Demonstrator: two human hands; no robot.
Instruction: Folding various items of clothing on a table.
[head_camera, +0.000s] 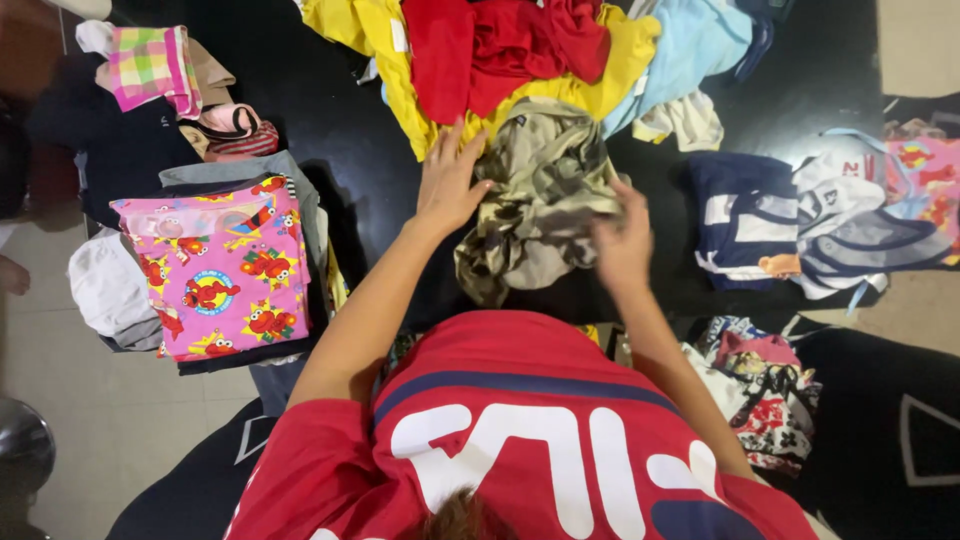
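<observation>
**A:** In the head view, what do your hands do?

**B:** Your left hand (447, 185) lies with the fingers spread, flat on the left edge of the crumpled camouflage garment (540, 195). It is open and grips nothing. Your right hand (622, 240) is at the right side of the same garment, with the fingers curled into the cloth. It looks closed on a fold, but this hand is blurred, so the grip is not fully clear.

**A:** And where is this garment?

**B:** It is on the dark bench (350, 150), in the middle, directly in front of your red shirt (520, 430). Its upper end touches the pile of loose clothes: a yellow piece (620, 60), a red piece (490, 45) on top of it, and a light blue one (700, 40) to the right.

**A:** What is at the sides?

**B:** On your left stands a folded stack with a pink cartoon-print cloth (225, 265) on top. On your right lies a navy and white folded garment (745, 220), well apart from your right hand.
</observation>
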